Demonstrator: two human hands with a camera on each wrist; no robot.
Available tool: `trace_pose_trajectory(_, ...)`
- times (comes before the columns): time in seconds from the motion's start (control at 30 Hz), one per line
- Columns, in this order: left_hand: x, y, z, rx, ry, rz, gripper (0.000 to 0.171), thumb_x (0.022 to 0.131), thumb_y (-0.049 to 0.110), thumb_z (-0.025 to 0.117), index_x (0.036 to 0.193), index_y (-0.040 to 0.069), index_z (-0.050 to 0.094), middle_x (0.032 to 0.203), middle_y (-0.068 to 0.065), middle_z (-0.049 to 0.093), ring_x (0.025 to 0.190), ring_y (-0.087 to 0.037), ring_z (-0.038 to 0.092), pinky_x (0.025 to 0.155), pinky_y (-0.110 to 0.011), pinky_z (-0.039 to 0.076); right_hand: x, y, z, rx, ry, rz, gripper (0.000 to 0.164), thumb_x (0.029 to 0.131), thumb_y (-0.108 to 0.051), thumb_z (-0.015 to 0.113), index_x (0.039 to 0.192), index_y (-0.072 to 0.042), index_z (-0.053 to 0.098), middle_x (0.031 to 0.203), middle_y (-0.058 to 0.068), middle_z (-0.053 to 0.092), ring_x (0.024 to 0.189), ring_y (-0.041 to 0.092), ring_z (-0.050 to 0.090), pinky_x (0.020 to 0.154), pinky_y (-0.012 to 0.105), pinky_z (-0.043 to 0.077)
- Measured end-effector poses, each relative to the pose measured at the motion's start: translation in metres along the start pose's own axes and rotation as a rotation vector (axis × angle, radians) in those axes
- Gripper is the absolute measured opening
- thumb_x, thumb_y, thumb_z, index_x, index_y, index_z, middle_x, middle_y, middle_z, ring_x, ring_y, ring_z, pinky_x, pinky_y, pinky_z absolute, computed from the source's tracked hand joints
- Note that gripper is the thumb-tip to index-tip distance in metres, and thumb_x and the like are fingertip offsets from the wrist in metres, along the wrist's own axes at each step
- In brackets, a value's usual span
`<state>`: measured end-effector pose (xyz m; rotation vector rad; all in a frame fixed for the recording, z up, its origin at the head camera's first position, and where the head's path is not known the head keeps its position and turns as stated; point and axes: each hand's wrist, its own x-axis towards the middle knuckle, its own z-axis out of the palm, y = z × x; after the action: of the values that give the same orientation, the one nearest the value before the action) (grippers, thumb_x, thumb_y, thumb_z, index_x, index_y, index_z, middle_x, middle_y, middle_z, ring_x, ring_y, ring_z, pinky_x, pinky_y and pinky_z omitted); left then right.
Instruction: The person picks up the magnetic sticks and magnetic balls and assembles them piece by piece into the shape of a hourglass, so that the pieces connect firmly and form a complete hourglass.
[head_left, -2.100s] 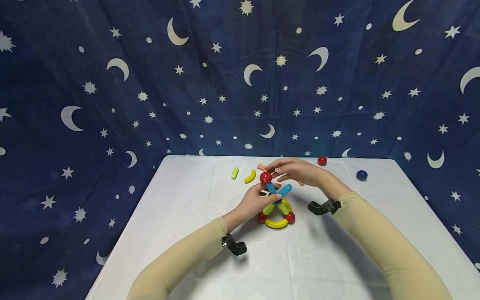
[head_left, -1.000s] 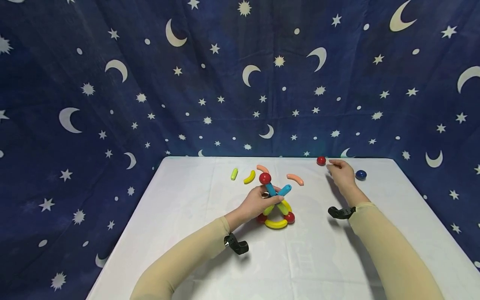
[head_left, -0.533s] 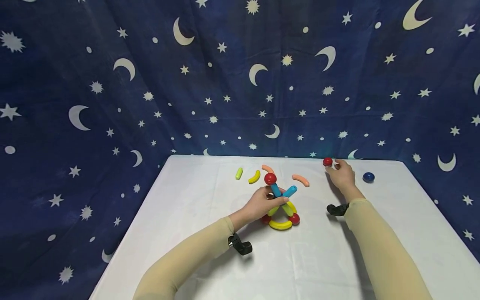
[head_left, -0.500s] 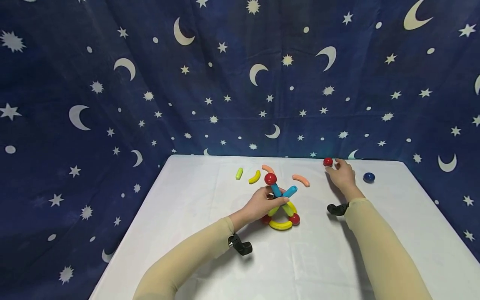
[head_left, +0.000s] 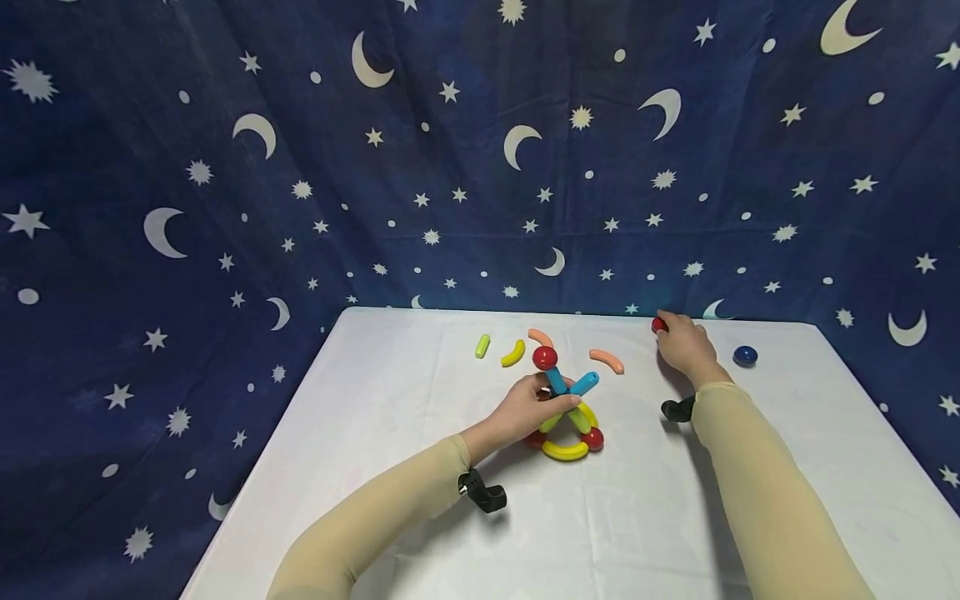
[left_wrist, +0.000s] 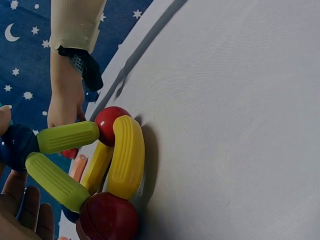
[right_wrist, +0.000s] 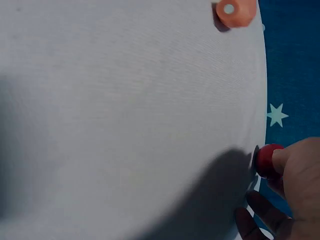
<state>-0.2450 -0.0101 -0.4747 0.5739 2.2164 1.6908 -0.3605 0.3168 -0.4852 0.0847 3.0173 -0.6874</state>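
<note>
My left hand (head_left: 522, 410) grips a magnetic ball-and-rod structure around the dark blue ball (left_wrist: 19, 146) at its middle. Below that ball, green rods (left_wrist: 69, 137) slope down to red balls joined by yellow curved rods (head_left: 565, 451). Two light blue rods (head_left: 584, 383) point upward from it, and one carries a red ball (head_left: 545, 358) at its end. At the far table edge my right hand (head_left: 686, 343) pinches a loose red ball (right_wrist: 266, 161) between thumb and fingers. The fingers of the left hand partly hide the structure's centre.
Behind the structure lie a short green rod (head_left: 482, 346), a yellow curved rod (head_left: 513, 353) and two orange curved rods (head_left: 607, 361). A dark blue ball (head_left: 746, 357) rests to the right of my right hand. A star-patterned cloth (head_left: 480, 167) hangs behind the white table (head_left: 360, 417).
My right hand has moved from behind the structure to the far right and taken hold of the loose red ball. The left hand keeps its grip on the structure.
</note>
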Motion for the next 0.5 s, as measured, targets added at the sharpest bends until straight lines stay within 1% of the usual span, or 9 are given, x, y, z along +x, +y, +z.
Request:
trace_pose_trajectory(0.13,0.001,0.001,0.001,-0.005,-0.004,-0.001,0.024,0.097,0.035,0.072,0.116,0.020,0.073,0.114,0.007,0.066,0.095,-0.014,0.064,0.079,-0.030,0.053,-0.004,0.003,0.003,-0.027,0.057,-0.017,0.046,0.107,-0.019,0.046,0.149,0.001,0.044,0.144,0.034,0.046,0.124,0.056,0.045,0.099,0.069,0.040)
trace_pose_trajectory(0.2,0.001,0.001,0.001,-0.009,-0.004,0.006,0.024,0.097,0.034,0.073,0.116,0.019,0.073,0.112,0.006,0.066,0.094,-0.014,0.064,0.078,-0.030,0.053,-0.008,0.004,0.005,-0.018,0.081,-0.036,0.044,0.107,-0.018,0.051,0.146,0.001,0.048,0.141,0.034,0.050,0.122,0.055,0.048,0.099,0.068,0.041)
trace_pose_trajectory(0.27,0.002,0.002,0.000,-0.007,-0.003,0.008,0.025,0.096,0.035,0.073,0.116,0.019,0.073,0.111,0.006,0.066,0.094,-0.015,0.064,0.078,-0.030,0.053,-0.013,0.006,0.006,0.002,0.096,-0.056,0.045,0.105,-0.018,0.055,0.145,0.002,0.049,0.139,0.033,0.052,0.123,0.054,0.049,0.101,0.067,0.040)
trace_pose_trajectory(0.37,0.002,0.002,0.000,-0.012,0.000,0.003,0.027,0.096,0.035,0.073,0.117,0.017,0.073,0.110,0.004,0.067,0.093,-0.016,0.064,0.078,-0.030,0.053,-0.021,0.008,0.007,0.055,0.096,-0.073,0.050,0.103,-0.019,0.059,0.145,0.005,0.047,0.134,0.033,0.054,0.121,0.052,0.052,0.101,0.066,0.041)
trace_pose_trajectory(0.5,0.002,0.000,0.000,-0.021,0.003,-0.019,0.029,0.096,0.036,0.073,0.118,0.018,0.072,0.112,0.004,0.068,0.095,-0.016,0.064,0.080,-0.031,0.053,-0.033,0.014,0.010,0.125,0.057,-0.075,0.054,0.101,-0.024,0.064,0.143,0.007,0.049,0.128,0.031,0.058,0.116,0.047,0.055,0.099,0.063,0.044)
